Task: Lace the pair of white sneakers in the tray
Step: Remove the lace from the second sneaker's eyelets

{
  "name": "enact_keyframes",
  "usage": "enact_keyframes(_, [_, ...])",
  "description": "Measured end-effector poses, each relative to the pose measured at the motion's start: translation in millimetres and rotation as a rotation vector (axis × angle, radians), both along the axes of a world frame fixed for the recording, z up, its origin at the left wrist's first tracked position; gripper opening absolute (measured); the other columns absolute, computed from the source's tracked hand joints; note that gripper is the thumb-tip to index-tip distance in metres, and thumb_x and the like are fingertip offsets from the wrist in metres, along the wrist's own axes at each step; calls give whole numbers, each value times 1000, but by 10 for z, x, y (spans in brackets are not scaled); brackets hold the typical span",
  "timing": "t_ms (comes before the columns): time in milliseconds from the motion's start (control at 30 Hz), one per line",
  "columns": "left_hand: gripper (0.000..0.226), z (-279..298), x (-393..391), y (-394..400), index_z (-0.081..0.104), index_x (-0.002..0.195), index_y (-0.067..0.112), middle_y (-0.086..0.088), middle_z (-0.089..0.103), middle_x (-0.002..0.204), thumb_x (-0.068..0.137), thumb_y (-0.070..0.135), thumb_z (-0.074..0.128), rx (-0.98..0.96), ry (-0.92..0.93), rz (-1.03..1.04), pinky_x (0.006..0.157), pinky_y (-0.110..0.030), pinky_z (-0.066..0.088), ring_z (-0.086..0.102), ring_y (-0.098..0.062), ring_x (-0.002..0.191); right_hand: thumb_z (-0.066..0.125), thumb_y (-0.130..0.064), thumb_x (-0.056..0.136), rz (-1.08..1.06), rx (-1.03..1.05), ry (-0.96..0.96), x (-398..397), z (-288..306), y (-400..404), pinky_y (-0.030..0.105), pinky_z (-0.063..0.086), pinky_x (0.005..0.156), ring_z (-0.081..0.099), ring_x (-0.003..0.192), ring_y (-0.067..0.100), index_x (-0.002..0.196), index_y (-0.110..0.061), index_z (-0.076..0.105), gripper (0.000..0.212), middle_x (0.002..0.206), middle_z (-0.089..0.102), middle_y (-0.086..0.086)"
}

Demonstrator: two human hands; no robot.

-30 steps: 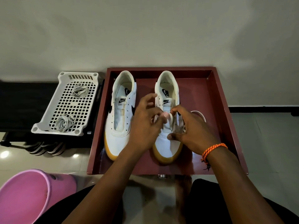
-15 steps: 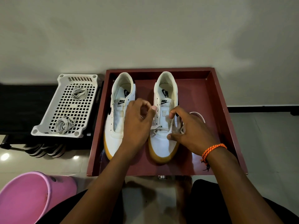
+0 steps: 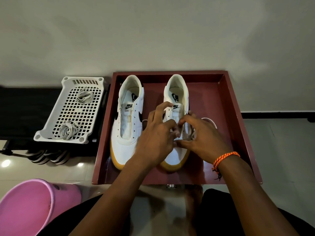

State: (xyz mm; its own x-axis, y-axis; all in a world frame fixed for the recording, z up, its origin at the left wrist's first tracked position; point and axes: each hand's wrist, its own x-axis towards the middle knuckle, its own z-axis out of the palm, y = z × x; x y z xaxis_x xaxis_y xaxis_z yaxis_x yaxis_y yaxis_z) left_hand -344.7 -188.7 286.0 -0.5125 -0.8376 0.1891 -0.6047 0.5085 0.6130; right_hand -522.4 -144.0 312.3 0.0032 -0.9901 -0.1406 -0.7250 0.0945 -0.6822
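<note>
White leather low-top sneakers with gum-yellow soles stood side by side, toes toward the near edge, in a dark red, square, walled wooden tray (image 3: 242, 133). The left sneaker (image 3: 127, 123), toward the tray's left wall, showed bare eyelets and an exposed tongue, with no lace fitted. The right sneaker (image 3: 177, 92), near the tray's middle, was the one being worked: a white flat shoelace (image 3: 210, 120) looped out beside it toward the right wall, and a further bit of lace showed to the left of the hands. The left hand (image 3: 157, 137) and right hand (image 3: 203, 135) met over the lower eyelets, the fingers of both curled and apparently pinching lace there, though the grip itself was partly hidden. How many eyelet rows were threaded could not be read; the upper rows appeared empty. By this evidence the task was at an early stage, with most of one shoe and all of the other remaining. Two coiled spare white laces (image 3: 69, 130) lay in a white perforated plastic basket (image 3: 51, 132) just beyond the tray's left edge.
</note>
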Motion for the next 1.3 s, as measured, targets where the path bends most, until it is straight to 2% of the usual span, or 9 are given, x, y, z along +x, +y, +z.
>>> enact_keyframes(167, [13, -12, 68, -140, 68, 98, 17, 6, 43, 145, 103, 27, 62, 100, 320, 209, 89, -46, 59, 58, -3, 117, 89, -56, 66, -22, 1, 51, -31, -78, -10, 44, 60, 79, 67, 92, 12, 99, -41, 52, 52, 133, 59, -16])
enact_keyframes(300, [12, 95, 81, -88, 67, 110, 24, 4, 39, 153, 104, 17, 59, -19, 205, 131, 77, -44, 61, 58, -11, 121, 89, -55, 68, -18, 25, 64, -34, -76, -12, 46, 61, 77, 68, 86, 12, 101, -42, 51, 53, 145, 55, -12])
enact_keyframes(467, [9, -29, 36, 11, 73, 99, 29, 3, 15, 176, 94, 34, 77, -48, -51, -7, 104, -54, 50, 26, -28, 157, 88, -46, 72, 5, 10, 31, -17, -40, -4, 47, 60, 78, 67, 99, 18, 103, -36, 53, 48, 141, 54, -20])
enact_keyframes(633, [9, -33, -24, -16, 74, 93, 25, 8, 24, 171, 91, 23, 82, 21, 91, 51, 97, -51, 55, 38, -26, 149, 90, -48, 71, -12, 28, 65, -15, -14, -4, 46, 59, 75, 65, 95, 17, 101, -36, 51, 50, 138, 53, -23])
enact_keyframes(800, [22, 39, 65, -140, 70, 99, 20, 4, 39, 161, 93, -1, 67, 2, 291, 214, 97, -47, 56, 46, -16, 141, 91, -50, 70, -26, 29, 76, -6, -20, 1, 47, 60, 78, 66, 99, 17, 100, -39, 51, 51, 138, 55, -23])
enact_keyframes(900, [27, 74, 95, -126, 74, 111, 28, 8, 29, 171, 96, 8, 65, -7, 192, 112, 105, -47, 53, 35, -20, 154, 90, -50, 70, -30, 24, 94, 4, -34, -3, 47, 60, 78, 65, 102, 18, 100, -39, 51, 51, 146, 53, -21])
enact_keyframes(1067, [7, -60, 13, 8, 73, 93, 27, 6, 12, 178, 91, 24, 80, -20, -52, -35, 104, -59, 50, 22, -28, 161, 90, -48, 71, -24, 11, 96, 20, -15, 2, 46, 60, 71, 65, 93, 16, 101, -38, 50, 51, 140, 53, -23])
enact_keyframes(1167, [6, -29, -13, -38, 74, 91, 23, 9, 24, 173, 93, 21, 79, 8, 72, 38, 100, -53, 54, 33, -24, 154, 90, -49, 71, -35, 20, 93, 15, -9, 6, 46, 60, 71, 64, 88, 15, 100, -37, 50, 51, 127, 56, -23])
enact_keyframes(1300, [10, 49, 67, -131, 72, 93, 19, 7, 38, 161, 97, 10, 71, 16, 275, 221, 101, -47, 55, 42, -18, 144, 91, -51, 69, -46, 24, 102, 21, -8, 6, 46, 59, 75, 66, 96, 16, 99, -40, 50, 52, 135, 57, -23])
